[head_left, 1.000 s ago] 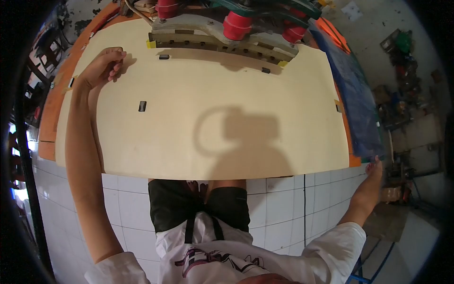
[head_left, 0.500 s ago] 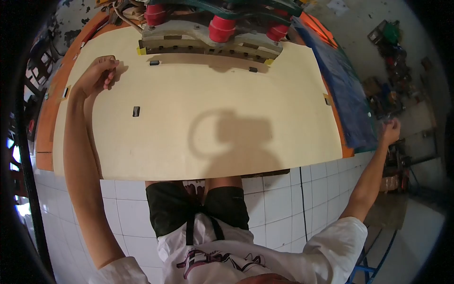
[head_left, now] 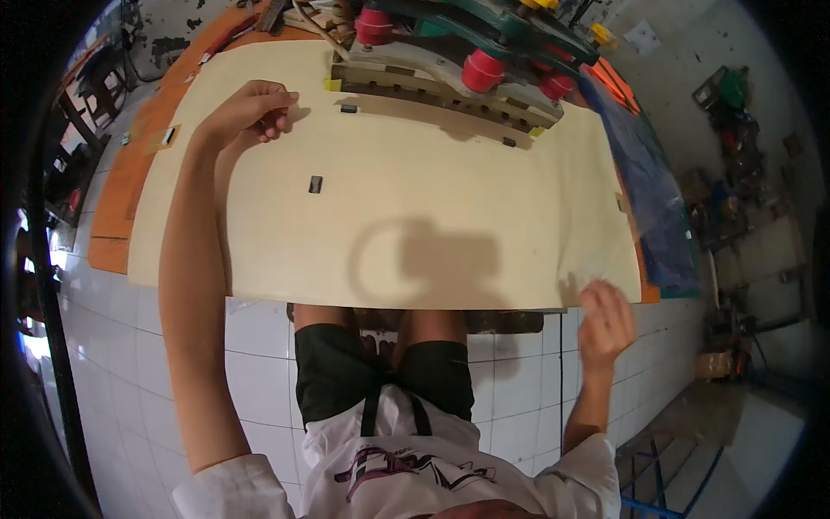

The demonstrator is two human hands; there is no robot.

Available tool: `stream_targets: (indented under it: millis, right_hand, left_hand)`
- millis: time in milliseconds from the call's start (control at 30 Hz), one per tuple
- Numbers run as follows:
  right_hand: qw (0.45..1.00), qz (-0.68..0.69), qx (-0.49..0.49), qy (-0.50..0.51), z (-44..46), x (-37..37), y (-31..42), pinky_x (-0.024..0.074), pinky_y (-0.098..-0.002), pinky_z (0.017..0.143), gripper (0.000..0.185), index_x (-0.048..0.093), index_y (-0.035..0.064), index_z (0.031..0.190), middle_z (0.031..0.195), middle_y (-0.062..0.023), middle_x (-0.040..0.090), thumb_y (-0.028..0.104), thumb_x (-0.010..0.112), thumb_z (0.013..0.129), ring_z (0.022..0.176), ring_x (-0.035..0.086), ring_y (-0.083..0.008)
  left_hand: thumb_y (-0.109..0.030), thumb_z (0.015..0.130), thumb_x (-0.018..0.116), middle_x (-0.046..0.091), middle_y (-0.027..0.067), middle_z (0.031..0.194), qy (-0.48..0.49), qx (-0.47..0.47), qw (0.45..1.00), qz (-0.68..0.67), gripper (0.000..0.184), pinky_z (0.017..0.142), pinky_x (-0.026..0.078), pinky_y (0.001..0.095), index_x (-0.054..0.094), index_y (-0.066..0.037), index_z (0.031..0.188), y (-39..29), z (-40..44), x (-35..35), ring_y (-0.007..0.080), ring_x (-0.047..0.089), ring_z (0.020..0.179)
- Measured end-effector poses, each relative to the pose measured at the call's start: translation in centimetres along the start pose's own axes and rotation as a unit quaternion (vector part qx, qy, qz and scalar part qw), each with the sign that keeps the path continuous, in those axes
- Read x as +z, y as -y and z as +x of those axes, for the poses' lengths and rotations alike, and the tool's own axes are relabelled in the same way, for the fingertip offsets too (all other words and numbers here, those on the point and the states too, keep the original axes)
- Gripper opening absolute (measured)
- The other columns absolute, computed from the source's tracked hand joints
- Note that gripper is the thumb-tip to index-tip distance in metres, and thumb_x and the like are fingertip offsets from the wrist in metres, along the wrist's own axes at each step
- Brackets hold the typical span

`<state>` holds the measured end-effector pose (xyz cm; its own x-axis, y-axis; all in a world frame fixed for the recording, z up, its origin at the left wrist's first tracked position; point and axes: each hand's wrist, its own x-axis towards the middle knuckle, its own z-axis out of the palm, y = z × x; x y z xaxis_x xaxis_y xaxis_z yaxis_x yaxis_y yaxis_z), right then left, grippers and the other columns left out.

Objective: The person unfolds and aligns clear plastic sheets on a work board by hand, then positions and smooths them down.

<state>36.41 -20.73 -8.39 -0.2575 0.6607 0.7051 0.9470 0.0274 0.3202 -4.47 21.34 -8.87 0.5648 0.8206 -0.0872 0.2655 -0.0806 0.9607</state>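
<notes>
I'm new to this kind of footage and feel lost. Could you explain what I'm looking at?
There's no robot here: a person works bare-handed, and the view comes from a camera worn on their head, looking forward and down. A large cream sheet lies over an orange tabletop, with small dark pieces on it. The left hand is curled over its left part; the right hand, blurred, is by its near right edge. I can't tell whether either holds anything. At the far side is a grey metal frame with red knobs. A blue sheet lies at the right. The big dark shape is a shadow.
</notes>
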Motion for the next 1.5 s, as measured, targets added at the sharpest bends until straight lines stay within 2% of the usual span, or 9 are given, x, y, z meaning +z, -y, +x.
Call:
stream_targets:
  millis: [267,633,700,733,1000,1200,1267,1433,1500]
  right_hand:
    - [0.982,0.093,0.150,-0.068,-6.2,-0.2,9.7,0.0555,-0.0456,0.087,0.031,0.079,0.0090,0.094,0.111,-0.0122,0.069,-0.006,0.064,0.072,0.098,0.064,-0.0337]
    - [0.974,0.189,0.083,-0.091,-1.4,2.8,13.3,0.0519,-0.0470,0.089,0.020,0.077,0.0125,0.096,0.111,-0.0105,0.068,0.002,0.078,0.078,0.101,0.062,-0.0316]
    - [0.965,0.173,0.143,-0.134,-1.1,3.8,13.7,0.0494,-0.0468,0.092,0.031,0.071,0.0082,0.108,0.118,-0.0131,0.064,0.007,0.081,0.079,0.105,0.060,-0.0339]
    - [0.963,0.175,0.165,-0.124,-2.3,4.1,13.4,0.0458,-0.0476,0.097,0.060,0.056,0.0021,0.129,0.126,-0.0202,0.058,0.007,0.084,0.077,0.114,0.055,-0.0380]
    - [0.923,0.193,0.324,-0.082,-6.3,3.9,14.3,0.0403,-0.0489,0.103,0.074,0.047,0.0017,0.138,0.136,-0.0220,0.045,0.010,0.086,0.076,0.123,0.047,-0.0377]
    - [0.977,0.073,0.200,0.022,-0.7,1.8,16.9,0.0237,-0.0640,0.112,0.054,0.062,0.0123,0.128,0.144,-0.0175,0.043,0.017,0.083,0.078,0.134,0.041,-0.0387]
    - [0.964,0.120,0.199,0.131,1.9,1.1,17.2,0.0179,-0.0677,0.114,0.032,0.072,0.0156,0.114,0.136,-0.0102,0.056,0.016,0.077,0.082,0.132,0.048,-0.0338]
    - [0.960,0.173,0.204,0.077,-0.4,0.7,11.3,0.0250,-0.0586,0.115,0.015,0.077,0.0127,0.096,0.102,-0.0044,0.073,0.005,0.068,0.086,0.109,0.066,-0.0253]
    - [0.942,0.216,0.236,0.099,-3.4,-2.5,6.0,0.0371,-0.0508,0.110,0.011,0.074,0.0055,0.095,0.096,-0.0105,0.074,0.002,0.065,0.088,0.099,0.069,-0.0270]
  left_hand:
    - [-0.033,0.095,0.065,0.061,0.0023,0.064,0.047,0.016,0.993,0.107,0.037,0.051,0.046,0.0265,0.059,-0.007,0.070,-0.6,0.5,1.1,0.0109,0.056,0.054]
    - [-0.030,0.090,0.070,0.055,0.0009,0.056,0.039,0.090,0.970,0.224,0.043,0.053,0.039,0.0292,0.056,-0.005,0.059,-1.8,-0.8,4.4,0.0109,0.047,0.053]
    - [-0.031,0.088,0.072,0.055,0.0021,0.055,0.042,0.094,0.963,0.248,0.042,0.055,0.042,0.0303,0.057,-0.004,0.059,-1.7,-0.5,5.0,0.0120,0.050,0.054]
    - [-0.030,0.088,0.073,0.055,0.0012,0.056,0.029,0.106,0.961,0.253,0.041,0.053,0.041,0.0299,0.058,-0.004,0.060,-1.5,-0.4,5.4,0.0102,0.048,0.054]
    - [-0.039,0.082,0.078,0.059,0.0094,0.057,-0.005,0.115,0.915,0.387,0.044,0.057,0.045,0.0380,0.062,-0.003,0.063,-2.3,-0.7,6.9,0.0208,0.053,0.054]
    - [-0.039,0.082,0.078,0.061,0.0110,0.058,0.004,0.153,0.901,0.406,0.044,0.059,0.046,0.0402,0.062,-0.003,0.063,-1.8,-0.3,6.9,0.0242,0.055,0.055]
    - [-0.040,0.083,0.077,0.059,0.0102,0.057,0.006,0.148,0.902,0.406,0.046,0.058,0.045,0.0395,0.061,-0.002,0.063,-2.0,-0.5,7.0,0.0228,0.054,0.055]
    - [-0.048,0.087,0.070,0.059,0.0124,0.057,-0.003,0.095,0.926,0.365,0.053,0.060,0.046,0.0411,0.062,-0.002,0.063,-2.1,-0.4,6.7,0.0271,0.056,0.056]
    - [-0.045,0.093,0.067,0.049,0.0060,0.054,0.004,0.108,0.925,0.364,0.054,0.053,0.039,0.0357,0.057,-0.001,0.064,-2.2,-0.6,6.8,0.0151,0.045,0.055]
